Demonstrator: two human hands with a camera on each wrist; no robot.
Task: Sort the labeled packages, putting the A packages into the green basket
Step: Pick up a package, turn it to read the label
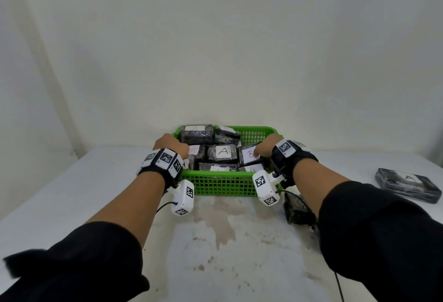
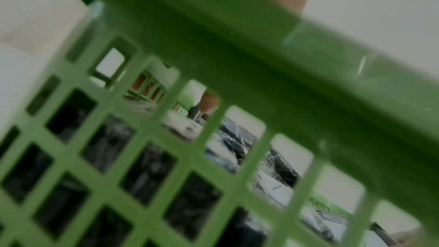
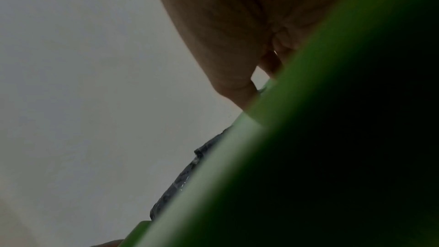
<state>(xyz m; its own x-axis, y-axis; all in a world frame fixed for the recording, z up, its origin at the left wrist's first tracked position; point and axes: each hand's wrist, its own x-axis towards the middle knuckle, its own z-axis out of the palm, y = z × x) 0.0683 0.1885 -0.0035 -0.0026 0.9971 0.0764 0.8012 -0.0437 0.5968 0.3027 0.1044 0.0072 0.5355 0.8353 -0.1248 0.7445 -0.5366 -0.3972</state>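
A green mesh basket [image 1: 223, 184] stands at the table's far middle, filled with dark wrapped packages bearing white labels. Several read A, such as the centre package [image 1: 223, 153]. One at the right reads B [image 1: 249, 155]. My left hand [image 1: 171, 146] curls over the basket's left rim. My right hand [image 1: 267, 148] curls over the right rim, its thumb lying on the B package. The left wrist view shows the basket wall [image 2: 213, 25] close up. In the right wrist view my palm [image 3: 225, 25] sits above the rim [image 3: 237, 157].
Another A package [image 1: 407, 185] lies on the white table [image 1: 227, 253] at the far right. A dark wrapped package [image 1: 296, 210] lies near the basket's front right corner, partly hidden by my right arm. A pale wall stands just behind the basket.
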